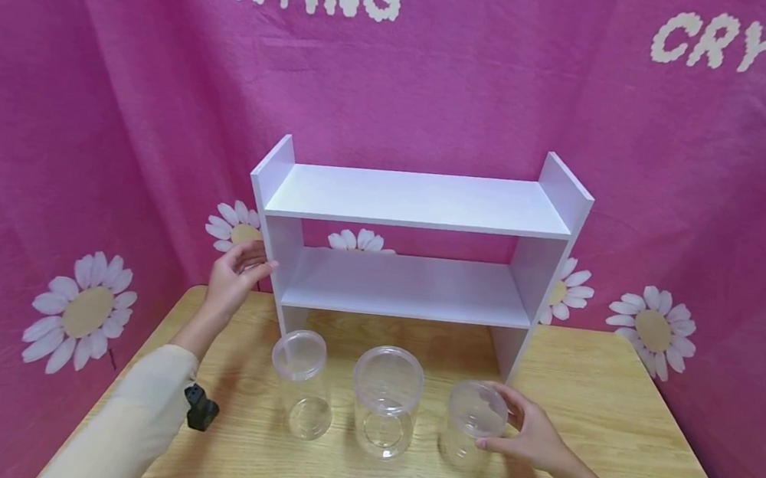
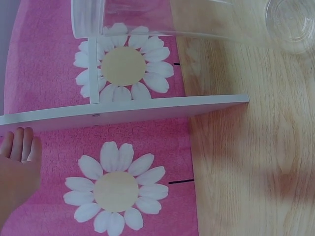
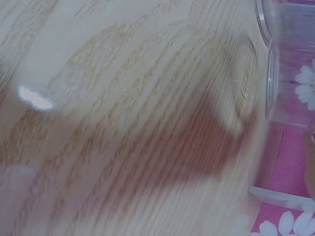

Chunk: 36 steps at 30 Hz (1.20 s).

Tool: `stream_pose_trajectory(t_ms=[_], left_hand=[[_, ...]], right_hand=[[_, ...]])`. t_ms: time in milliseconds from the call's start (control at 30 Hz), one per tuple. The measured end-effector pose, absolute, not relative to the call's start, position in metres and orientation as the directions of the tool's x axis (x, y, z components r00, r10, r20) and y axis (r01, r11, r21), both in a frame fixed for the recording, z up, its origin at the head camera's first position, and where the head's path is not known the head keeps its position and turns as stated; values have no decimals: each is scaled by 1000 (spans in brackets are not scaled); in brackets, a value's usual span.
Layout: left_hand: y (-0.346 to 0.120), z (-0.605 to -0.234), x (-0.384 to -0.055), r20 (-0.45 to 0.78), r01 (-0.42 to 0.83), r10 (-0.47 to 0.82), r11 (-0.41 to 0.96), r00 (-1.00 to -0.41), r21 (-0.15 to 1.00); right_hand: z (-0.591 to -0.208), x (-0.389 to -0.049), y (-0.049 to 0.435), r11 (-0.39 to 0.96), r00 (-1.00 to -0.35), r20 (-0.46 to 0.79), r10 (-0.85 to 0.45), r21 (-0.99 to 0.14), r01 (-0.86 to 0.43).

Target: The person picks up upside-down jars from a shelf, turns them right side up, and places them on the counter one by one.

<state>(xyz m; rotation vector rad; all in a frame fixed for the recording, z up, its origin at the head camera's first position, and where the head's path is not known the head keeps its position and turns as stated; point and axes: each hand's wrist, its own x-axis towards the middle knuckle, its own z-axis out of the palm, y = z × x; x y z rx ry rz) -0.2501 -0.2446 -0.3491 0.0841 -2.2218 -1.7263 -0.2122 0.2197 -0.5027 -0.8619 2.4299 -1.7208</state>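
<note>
A white two-tier shelf (image 1: 408,295) stands on the table in the head view. My left hand (image 1: 239,274) is at the outer face of its left side panel (image 1: 275,252), fingertips at or against it. In the left wrist view the left hand (image 2: 18,172) shows fairly straight fingers beside that panel (image 2: 147,108). My right hand (image 1: 530,435) holds the rightmost clear plastic jar (image 1: 472,424), thumb in front and fingers behind. A middle clear jar (image 1: 386,401) and a left, slimmer clear jar (image 1: 303,385) stand upright in front of the shelf.
The wooden table (image 1: 589,397) carries the shelf and jars. Behind it hangs a pink cloth (image 1: 439,83) with white daisies and lettering. A small black device (image 1: 200,408) sits at my left wrist.
</note>
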Motion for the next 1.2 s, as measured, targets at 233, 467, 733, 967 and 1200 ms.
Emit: stream_pose_trajectory(t_ms=[233,467,733,967,1200], left_hand=[[-248,-345,-248,143,70,-246,285,-959,956],[-254,-346,-247,80,43,-204,178,-976,983],[-254,-352,-250,69,55,-185,80,-980,995],[-253,-355,-250,72,26,-226,199,-972,980],[-253,-358,-250,84,18,-245,259,-966,966]], right_hand=[[-507,-213,217,205,-837,275,-473,-890,-408],[-508,-215,216,206,-837,261,-481,-894,-397],[-511,-216,215,193,-831,266,-488,-896,-400],[-519,-209,217,222,-828,287,-481,-874,-432],[-525,-205,216,208,-822,313,-476,-868,-451]])
